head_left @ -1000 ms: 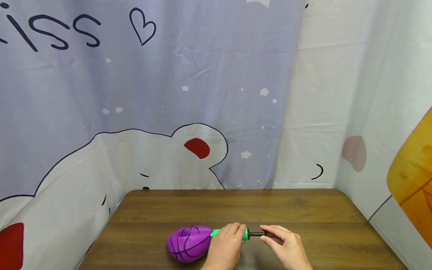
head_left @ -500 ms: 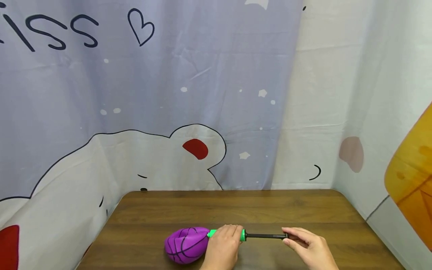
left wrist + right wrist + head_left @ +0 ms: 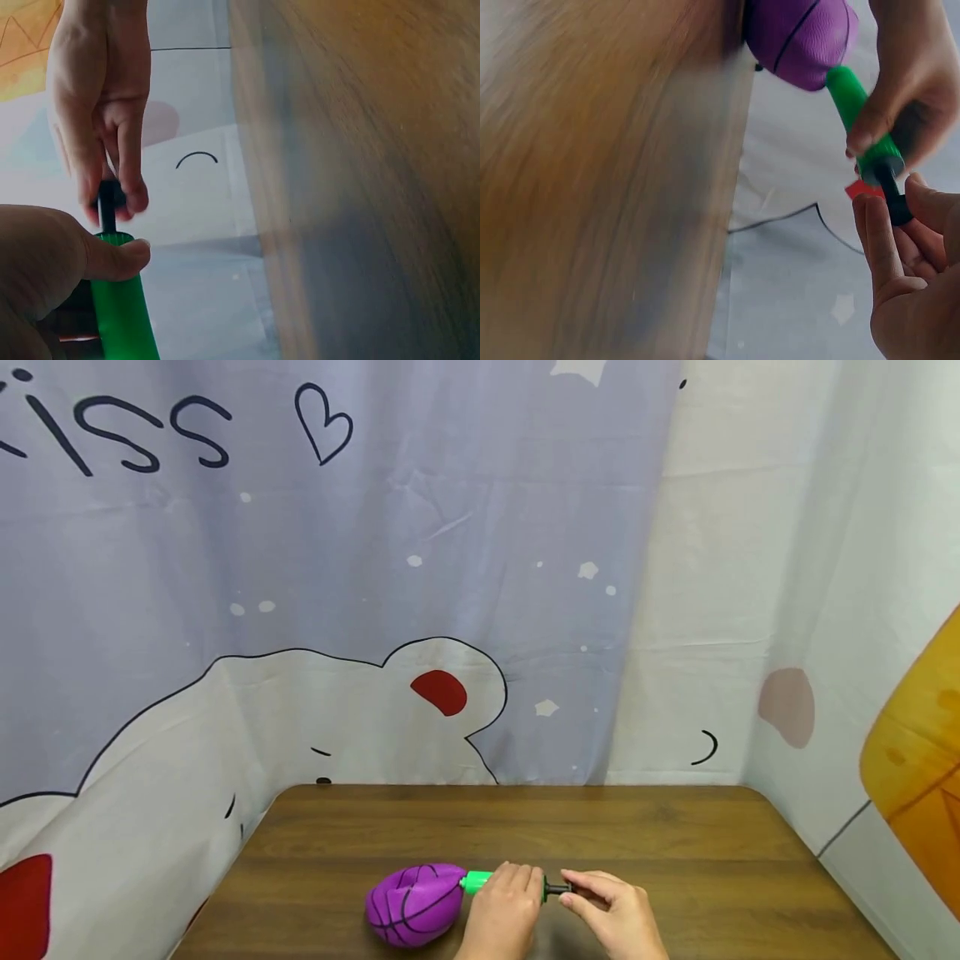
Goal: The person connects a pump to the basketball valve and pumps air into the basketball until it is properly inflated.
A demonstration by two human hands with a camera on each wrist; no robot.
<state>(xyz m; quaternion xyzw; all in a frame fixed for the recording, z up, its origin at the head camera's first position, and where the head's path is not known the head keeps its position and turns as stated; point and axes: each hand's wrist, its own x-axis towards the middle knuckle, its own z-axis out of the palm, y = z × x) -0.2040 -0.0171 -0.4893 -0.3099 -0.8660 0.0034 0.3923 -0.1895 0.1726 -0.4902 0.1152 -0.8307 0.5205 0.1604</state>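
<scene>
A purple ball (image 3: pixel 415 910) with black basketball lines lies partly deflated and dented near the table's front. The tip of a green hand pump (image 3: pixel 477 882) meets its right end. My left hand (image 3: pixel 504 910) grips the pump's barrel, its thumb (image 3: pixel 124 259) lying across the green tube in the left wrist view. At the pump's other end my right hand (image 3: pixel 613 912) pinches the black plunger handle (image 3: pixel 898 210) between thumb and fingers. Only a short length of the black rod shows between barrel and handle. The left hand hides the middle of the barrel.
The brown wooden table (image 3: pixel 600 822) has rounded back corners. A printed curtain (image 3: pixel 450 527) with cartoon figures hangs right behind it and along both sides.
The right hand first drew the plunger far out to the right, then pushed it back left to near the barrel. Left hand and ball stay almost in place.
</scene>
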